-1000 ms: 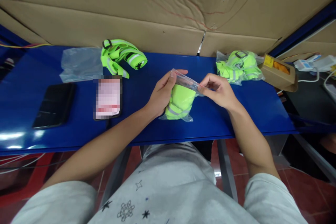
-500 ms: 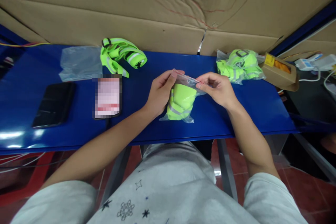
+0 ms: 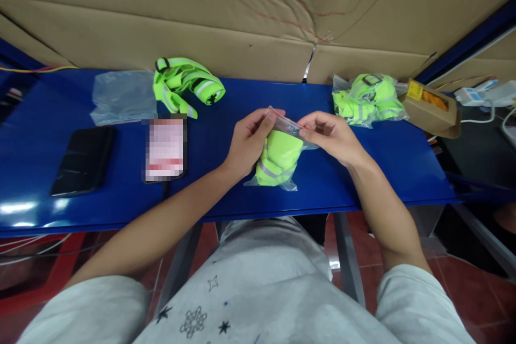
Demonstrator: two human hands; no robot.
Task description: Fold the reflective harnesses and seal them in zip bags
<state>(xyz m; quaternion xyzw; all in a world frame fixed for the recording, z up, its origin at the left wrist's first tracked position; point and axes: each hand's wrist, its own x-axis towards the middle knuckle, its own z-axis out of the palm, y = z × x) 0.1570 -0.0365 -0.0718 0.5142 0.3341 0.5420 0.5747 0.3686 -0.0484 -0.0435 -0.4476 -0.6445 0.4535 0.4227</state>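
In the middle of the head view, a clear zip-lock bag hangs just over or rests on the blue table. Inside it is a folded neon-yellow reflective strap with grey bands. My left hand pinches the bag's top left corner between thumb and fingers. At the other end of the red-edged zip strip, my right hand pinches the bag with thumb and forefinger. The fingers behind the plastic are partly hidden.
A loose neon reflective strap lies at the back left, beside flat clear bags. Bagged neon straps and a cardboard box stand at the back right. A black phone-like slab and a blurred-out device lie left on the blue table.
My right hand has shifted slightly left along the bag's top edge. My left hand keeps its pinch, and the bag has barely moved.
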